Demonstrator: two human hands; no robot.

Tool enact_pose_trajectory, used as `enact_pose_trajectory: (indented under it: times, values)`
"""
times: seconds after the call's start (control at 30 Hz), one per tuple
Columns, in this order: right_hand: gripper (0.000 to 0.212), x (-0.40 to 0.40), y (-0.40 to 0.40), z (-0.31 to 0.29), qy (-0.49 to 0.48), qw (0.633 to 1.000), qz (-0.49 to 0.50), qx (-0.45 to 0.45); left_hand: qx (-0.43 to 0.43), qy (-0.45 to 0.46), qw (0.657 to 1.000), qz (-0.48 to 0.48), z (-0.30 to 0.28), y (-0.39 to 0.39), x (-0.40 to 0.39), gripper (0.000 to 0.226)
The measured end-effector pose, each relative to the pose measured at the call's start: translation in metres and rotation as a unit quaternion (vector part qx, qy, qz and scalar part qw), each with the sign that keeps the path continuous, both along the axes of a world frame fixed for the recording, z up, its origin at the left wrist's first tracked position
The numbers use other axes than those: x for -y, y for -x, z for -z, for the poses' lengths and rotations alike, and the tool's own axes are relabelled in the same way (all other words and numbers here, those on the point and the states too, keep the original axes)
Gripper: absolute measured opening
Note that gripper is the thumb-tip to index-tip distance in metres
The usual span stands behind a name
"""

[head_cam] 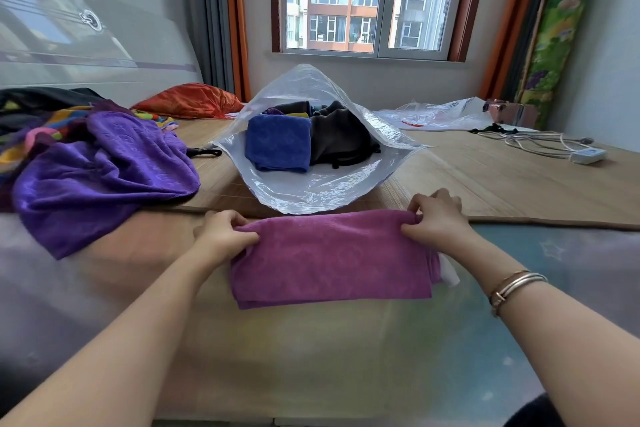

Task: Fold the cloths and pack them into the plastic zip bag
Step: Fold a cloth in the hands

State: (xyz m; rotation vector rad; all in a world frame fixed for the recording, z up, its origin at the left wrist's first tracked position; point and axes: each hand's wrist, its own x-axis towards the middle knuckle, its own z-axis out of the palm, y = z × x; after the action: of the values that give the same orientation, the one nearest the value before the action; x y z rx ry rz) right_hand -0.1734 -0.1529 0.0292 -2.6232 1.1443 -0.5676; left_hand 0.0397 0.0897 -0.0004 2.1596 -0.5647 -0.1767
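Observation:
A magenta cloth (332,257) lies folded into a wide strip on the bed in front of me. My left hand (221,236) pinches its far left corner and my right hand (436,215) pinches its far right corner. Just beyond it stands the clear plastic zip bag (311,187) with its mouth open towards me. Inside the bag a folded blue cloth (278,142) lies beside dark grey cloths (341,139). A crumpled purple cloth (100,177) lies loose to the left.
A heap of multicoloured cloths (38,135) and an orange cloth (188,101) lie at the back left. Another plastic bag (436,115) lies at the back right, with cables and a white power strip (588,154). A woven mat (502,180) covers the bed.

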Motion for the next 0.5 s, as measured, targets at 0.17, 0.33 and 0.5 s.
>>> enact_pose_trajectory:
  times: [0.17,0.33,0.5]
  values:
    - [0.015,-0.013,0.008,-0.027,-0.151,0.982,-0.041,0.104,-0.025,0.081,0.996,0.03,-0.029,0.02,-0.006,0.01]
    - [0.009,-0.049,0.003,-0.044,-0.307,0.917,-0.101,0.233,0.05,0.085,0.995,0.03,-0.059,0.053,0.001,0.019]
    - [0.005,-0.099,-0.023,-0.055,-0.399,0.827,-0.21,0.335,-0.035,0.221,0.973,0.047,-0.065,0.086,0.021,0.024]
